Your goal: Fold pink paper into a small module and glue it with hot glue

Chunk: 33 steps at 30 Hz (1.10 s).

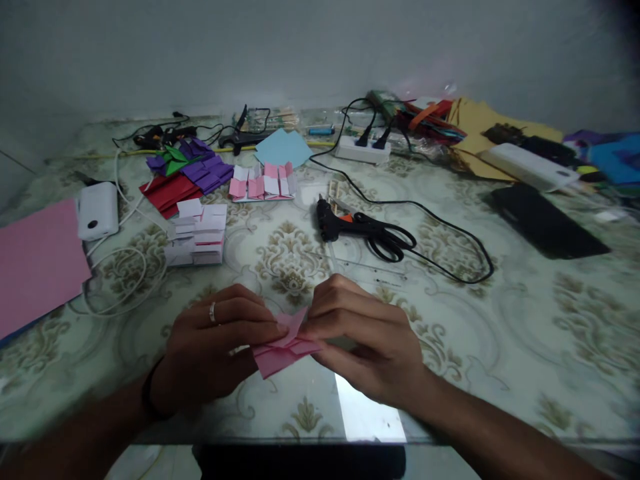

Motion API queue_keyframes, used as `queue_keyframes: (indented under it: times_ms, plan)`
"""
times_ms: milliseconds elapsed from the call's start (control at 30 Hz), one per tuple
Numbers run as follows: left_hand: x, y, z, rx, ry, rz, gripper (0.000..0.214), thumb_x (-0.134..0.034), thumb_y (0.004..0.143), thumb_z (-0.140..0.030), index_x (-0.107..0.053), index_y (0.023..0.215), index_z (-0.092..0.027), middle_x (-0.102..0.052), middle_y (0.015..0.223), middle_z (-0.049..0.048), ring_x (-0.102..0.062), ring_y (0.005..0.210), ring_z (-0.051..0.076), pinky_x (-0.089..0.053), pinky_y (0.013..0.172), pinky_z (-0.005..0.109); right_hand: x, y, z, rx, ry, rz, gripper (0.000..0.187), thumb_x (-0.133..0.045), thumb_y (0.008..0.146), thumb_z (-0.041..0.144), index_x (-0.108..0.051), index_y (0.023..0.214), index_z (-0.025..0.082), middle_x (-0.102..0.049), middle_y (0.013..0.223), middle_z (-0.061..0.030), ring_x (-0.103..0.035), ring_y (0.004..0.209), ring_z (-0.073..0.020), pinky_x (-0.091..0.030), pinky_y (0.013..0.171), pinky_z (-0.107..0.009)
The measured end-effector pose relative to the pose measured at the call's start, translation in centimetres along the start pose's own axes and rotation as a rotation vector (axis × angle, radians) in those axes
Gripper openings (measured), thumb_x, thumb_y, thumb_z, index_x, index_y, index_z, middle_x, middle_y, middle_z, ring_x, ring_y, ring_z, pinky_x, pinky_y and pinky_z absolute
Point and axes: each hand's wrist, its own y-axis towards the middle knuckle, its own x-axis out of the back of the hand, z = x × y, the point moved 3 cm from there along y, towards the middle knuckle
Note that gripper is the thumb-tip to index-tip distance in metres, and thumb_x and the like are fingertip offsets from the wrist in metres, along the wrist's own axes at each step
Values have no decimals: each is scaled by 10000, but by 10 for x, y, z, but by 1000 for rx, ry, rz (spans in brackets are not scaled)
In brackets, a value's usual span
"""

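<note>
Between my two hands is a small piece of folded pink paper (278, 360), held above the near part of the table, with one flap standing up. My left hand (215, 340), with a ring on one finger, grips the paper's left side. At its right side, my right hand (365, 333) pinches the edge between thumb and fingers. Beyond my hands lie a black glue gun (333, 223) and black-handled scissors (393, 237), close together. Folded white paper pieces (200, 233) and pink-and-white ones (263, 183) rest farther back.
Pink sheets (40, 263) and a white power bank (99, 210) with cables lie left. Purple folded papers (207, 170), red paper (170, 193) and light blue paper (283, 148) are behind. A power strip (363, 151) stands at the back; a black phone-like slab (545, 220) lies right.
</note>
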Motion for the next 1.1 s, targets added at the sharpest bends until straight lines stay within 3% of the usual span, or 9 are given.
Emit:
queue_keyframes:
  times_ms: [200, 400, 467, 633, 800, 1000, 1100]
  plan:
    - [0, 0, 4, 44, -49, 41, 51, -788, 993, -191, -784, 1030, -226, -796, 855, 11, -748, 781, 169, -617, 708, 284, -2, 0, -1, -46, -2, 16, 63, -777, 990, 105, -741, 976, 154, -722, 862, -47, -649, 819, -178, -517, 774, -349]
    - [-6, -6, 14, 265, -98, 81, 104, -762, 955, -123, -761, 896, -208, -749, 812, -25, -697, 710, 114, -539, 676, 229, -3, 1, -9, -245, -29, 82, 121, -818, 986, 215, -720, 1049, 182, -713, 1027, -59, -685, 987, -194, -541, 874, -325]
    - [-8, -8, 17, 342, -62, 100, 106, -744, 973, -152, -775, 891, -213, -758, 799, -36, -689, 698, 108, -513, 686, 231, -4, 0, -11, -287, 11, 105, 57, -768, 1019, 194, -719, 988, 190, -707, 965, -35, -683, 929, -172, -534, 829, -294]
    - [-11, -11, 22, 498, 80, 140, 210, -707, 978, -263, -764, 783, -210, -647, 630, -66, -554, 565, 108, -397, 582, 263, -4, 1, -15, -424, 44, 120, 149, -774, 1034, 278, -736, 924, 186, -714, 918, -22, -678, 865, -159, -514, 772, -275]
    - [-14, -13, 27, 574, 75, 151, 314, -702, 968, -361, -721, 693, -210, -548, 573, -64, -471, 543, 114, -347, 556, 276, -8, 0, -18, -501, 63, 185, 265, -743, 1056, 382, -742, 889, 177, -716, 899, -32, -668, 837, -173, -502, 752, -299]
    - [-13, -16, 38, 794, -173, 249, 364, -681, 1003, -455, -785, 769, -195, -720, 684, -26, -622, 658, 145, -438, 632, 259, -5, 1, -23, -571, 57, 155, 304, -715, 1059, 374, -693, 815, 195, -681, 825, -5, -645, 790, -166, -492, 742, -299]
    - [-11, -16, 40, 850, -223, 231, 388, -683, 1000, -486, -796, 764, -199, -773, 711, -3, -657, 669, 155, -452, 649, 271, -3, -1, -25, -588, 62, 105, 88, -760, 1011, 278, -698, 1016, 215, -718, 930, -5, -682, 864, -176, -538, 799, -302]
